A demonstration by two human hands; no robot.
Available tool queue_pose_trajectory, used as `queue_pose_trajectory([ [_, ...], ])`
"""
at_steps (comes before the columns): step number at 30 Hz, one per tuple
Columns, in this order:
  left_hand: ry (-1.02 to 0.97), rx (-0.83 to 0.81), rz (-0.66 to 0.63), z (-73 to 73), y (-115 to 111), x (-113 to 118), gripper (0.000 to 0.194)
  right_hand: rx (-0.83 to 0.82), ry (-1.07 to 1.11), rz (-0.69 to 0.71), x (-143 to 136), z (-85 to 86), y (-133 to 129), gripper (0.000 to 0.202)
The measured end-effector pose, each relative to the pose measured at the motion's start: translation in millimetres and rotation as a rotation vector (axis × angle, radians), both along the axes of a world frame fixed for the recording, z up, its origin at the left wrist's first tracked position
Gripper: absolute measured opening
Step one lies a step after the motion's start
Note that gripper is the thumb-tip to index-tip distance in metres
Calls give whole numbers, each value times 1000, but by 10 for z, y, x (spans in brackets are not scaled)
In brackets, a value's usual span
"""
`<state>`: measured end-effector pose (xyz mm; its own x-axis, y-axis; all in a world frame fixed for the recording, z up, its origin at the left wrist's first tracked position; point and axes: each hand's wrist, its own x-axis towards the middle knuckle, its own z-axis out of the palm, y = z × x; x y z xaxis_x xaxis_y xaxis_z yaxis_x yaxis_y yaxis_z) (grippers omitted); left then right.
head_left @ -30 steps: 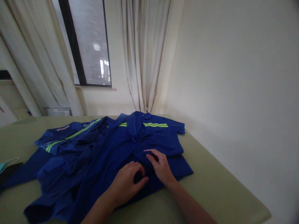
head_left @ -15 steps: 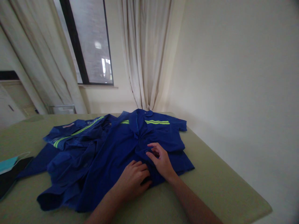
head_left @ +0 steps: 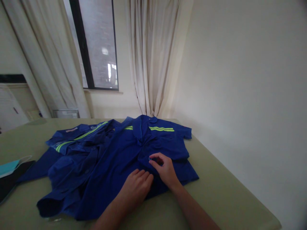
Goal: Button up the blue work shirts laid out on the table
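My right hand pinches the front of the blue shirt, lying on the table; my left hand curls over its lower part, and I can't tell whether it grips.

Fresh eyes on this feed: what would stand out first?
Probably the yellow-green stripes across the chest of the blue shirt, mid-view. Next, the left hand and right hand over its lower front. Beside it on the left lies a rumpled blue garment, and at the left edge a light-blue face mask shows against a dark item.
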<state>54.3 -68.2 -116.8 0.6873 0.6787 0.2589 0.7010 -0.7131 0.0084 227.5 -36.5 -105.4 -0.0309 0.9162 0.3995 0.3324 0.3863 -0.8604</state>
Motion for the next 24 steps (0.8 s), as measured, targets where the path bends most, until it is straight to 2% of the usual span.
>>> queue_pose_trajectory([
  [3, -90, 23, 107, -13, 76, -67, 33, -27, 33, 1, 29, -3, 26, 18],
  [7, -256, -36, 147, 47, 161, -212, 46, -29, 78, -9, 56, -8, 55, 23],
  [13, -640, -314, 233, 179, 201, -271, 22, -55, 68, -18, 58, -10, 55, 25],
  [16, -816, -515, 195, 165, 270, -286, 23, -65, 63, -17, 55, 1, 50, 24],
  [19, -961, -687, 137, 89, 364, -330, 28, -64, 71, -20, 58, 9, 56, 23],
  [24, -1018, -773, 108, 3, 449, -385, 31, -61, 83, -4, 57, 20, 58, 22],
])
